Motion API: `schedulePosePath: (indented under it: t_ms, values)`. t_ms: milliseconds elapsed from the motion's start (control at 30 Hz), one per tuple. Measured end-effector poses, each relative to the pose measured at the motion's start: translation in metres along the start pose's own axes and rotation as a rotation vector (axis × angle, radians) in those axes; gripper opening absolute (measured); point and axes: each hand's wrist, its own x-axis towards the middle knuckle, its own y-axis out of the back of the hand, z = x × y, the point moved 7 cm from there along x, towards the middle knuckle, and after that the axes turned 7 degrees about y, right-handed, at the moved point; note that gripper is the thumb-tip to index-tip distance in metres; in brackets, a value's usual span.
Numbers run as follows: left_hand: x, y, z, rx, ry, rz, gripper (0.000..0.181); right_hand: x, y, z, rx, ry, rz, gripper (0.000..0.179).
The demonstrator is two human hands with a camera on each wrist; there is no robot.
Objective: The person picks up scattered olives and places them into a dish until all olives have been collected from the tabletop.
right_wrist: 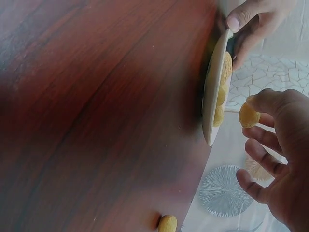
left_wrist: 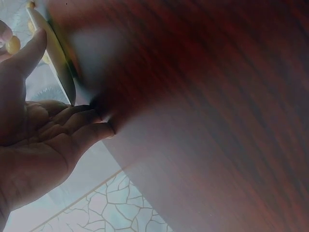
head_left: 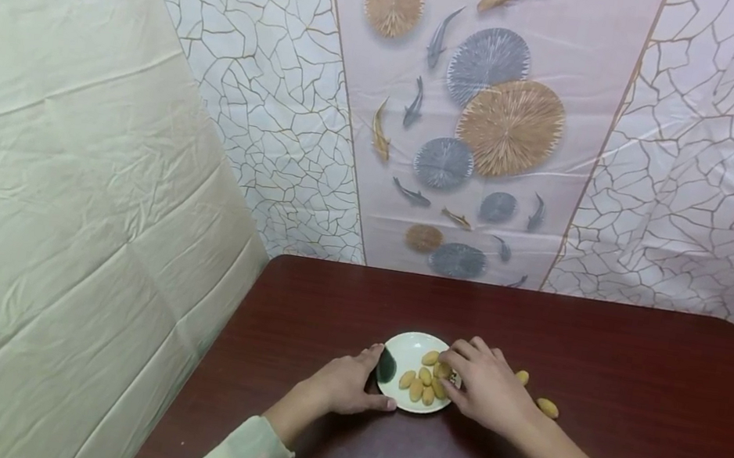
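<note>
A small white plate (head_left: 408, 346) with a dark green patch on its left side holds several small yellow oval fruits (head_left: 416, 389). My left hand (head_left: 347, 381) holds the plate at its left edge, thumb on the near rim and fingers along the far left side. In the left wrist view, the thumb (left_wrist: 37, 46) lies against the rim. Over the plate's right side is my right hand (head_left: 489, 383). Its thumb and forefinger pinch one yellow fruit (right_wrist: 249, 115), raised off the plate in the right wrist view, while the other fingers are spread.
Two more yellow fruits lie on the dark red wooden table (head_left: 657, 383) to the right of the plate, one (head_left: 547, 408) close to the right wrist and another (head_left: 522, 377) behind it. A patterned cloth (head_left: 511, 124) hangs behind the table, and a pale cloth (head_left: 96, 181) hangs at the left.
</note>
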Motion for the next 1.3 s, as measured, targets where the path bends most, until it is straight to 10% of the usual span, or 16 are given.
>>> schedulePosePath:
  t_ms: [1300]
  values:
    - [0.0,0.001,-0.001,0.006,-0.007,0.015,0.114,0.018,-0.02,-0.007,0.091,-0.01,-0.044,0.028]
